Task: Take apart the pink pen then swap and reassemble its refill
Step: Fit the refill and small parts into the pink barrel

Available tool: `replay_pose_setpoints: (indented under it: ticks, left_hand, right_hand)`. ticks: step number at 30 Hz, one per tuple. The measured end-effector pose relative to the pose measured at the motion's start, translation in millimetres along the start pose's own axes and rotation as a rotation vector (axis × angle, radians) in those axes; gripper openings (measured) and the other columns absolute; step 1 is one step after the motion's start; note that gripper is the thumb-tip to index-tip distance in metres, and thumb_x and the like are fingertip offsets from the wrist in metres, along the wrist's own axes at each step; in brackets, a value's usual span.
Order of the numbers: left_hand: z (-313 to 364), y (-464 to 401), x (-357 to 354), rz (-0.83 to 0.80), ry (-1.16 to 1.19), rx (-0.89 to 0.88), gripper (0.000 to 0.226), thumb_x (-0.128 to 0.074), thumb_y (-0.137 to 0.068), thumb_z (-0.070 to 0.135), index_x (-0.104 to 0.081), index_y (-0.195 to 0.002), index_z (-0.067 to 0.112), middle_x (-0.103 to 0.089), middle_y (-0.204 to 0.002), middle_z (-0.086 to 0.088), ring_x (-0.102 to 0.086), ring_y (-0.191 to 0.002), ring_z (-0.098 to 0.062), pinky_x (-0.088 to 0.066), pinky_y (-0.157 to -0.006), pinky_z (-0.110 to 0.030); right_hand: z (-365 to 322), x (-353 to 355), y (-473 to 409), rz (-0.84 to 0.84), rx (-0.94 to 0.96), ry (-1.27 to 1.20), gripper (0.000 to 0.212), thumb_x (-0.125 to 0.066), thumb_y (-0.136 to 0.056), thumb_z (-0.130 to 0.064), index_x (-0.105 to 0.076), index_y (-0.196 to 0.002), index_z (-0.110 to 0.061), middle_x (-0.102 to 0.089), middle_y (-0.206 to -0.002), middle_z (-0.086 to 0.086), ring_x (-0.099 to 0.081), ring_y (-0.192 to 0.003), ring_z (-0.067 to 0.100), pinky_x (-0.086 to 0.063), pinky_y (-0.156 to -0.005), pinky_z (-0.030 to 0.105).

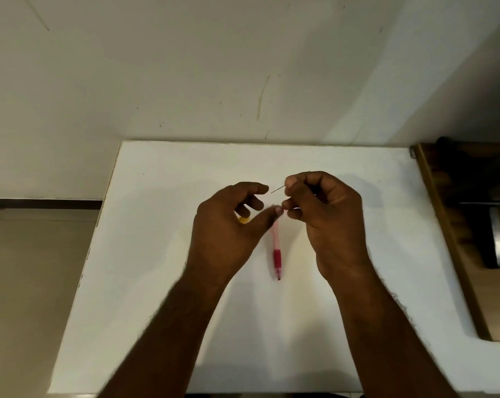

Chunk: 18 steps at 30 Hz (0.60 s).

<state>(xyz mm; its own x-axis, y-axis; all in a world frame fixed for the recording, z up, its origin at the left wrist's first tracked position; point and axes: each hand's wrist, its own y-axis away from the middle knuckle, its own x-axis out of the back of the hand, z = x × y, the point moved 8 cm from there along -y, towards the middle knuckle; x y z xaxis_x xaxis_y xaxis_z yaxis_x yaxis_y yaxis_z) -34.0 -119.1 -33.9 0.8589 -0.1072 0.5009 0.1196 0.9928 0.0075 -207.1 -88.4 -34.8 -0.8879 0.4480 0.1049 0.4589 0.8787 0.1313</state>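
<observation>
The pink pen lies on the white table, its dark red grip and tip pointing toward me. Its far end is hidden behind my left thumb tip. My left hand hovers just left of the pen with fingers spread and nothing clearly held. My right hand is above and right of the pen's far end, its fingers pinched on a thin refill. Only the refill's short tip shows, pointing left toward my left index finger.
A small yellow object peeks out under my left palm; I cannot tell whether it rests on the table. A dark wooden unit borders the table's right edge. A pale wall runs behind the table.
</observation>
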Motion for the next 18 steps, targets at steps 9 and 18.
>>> replay_pose_setpoints:
  ticks: [9, 18]
  left_hand:
    - [-14, 22, -41, -0.125, -0.614, 0.129, 0.048, -0.058, -0.078, 0.077, -0.065, -0.093, 0.032, -0.06, -0.075, 0.014, -0.064, -0.077, -0.012, -0.049, -0.066, -0.027]
    - [-11, 28, -37, -0.099, -0.631, 0.195, 0.033, -0.057, -0.079, 0.059, -0.066, -0.082, 0.027, -0.056, -0.065, 0.011, -0.038, -0.05, -0.004, -0.022, -0.047, -0.018]
  right_hand:
    - [-3, 32, -1, 0.212, -0.006, -0.12, 0.007, -0.067, -0.098, -0.02, -0.071, -0.093, -0.017, -0.075, -0.075, -0.004, -0.072, -0.064, 0.011, -0.06, -0.064, 0.026]
    - [-3, 26, -2, 0.163, 0.01, -0.088, 0.011, -0.057, -0.104, -0.02, -0.062, -0.095, -0.017, -0.076, -0.077, -0.004, -0.074, -0.066, 0.012, -0.058, -0.062, 0.024]
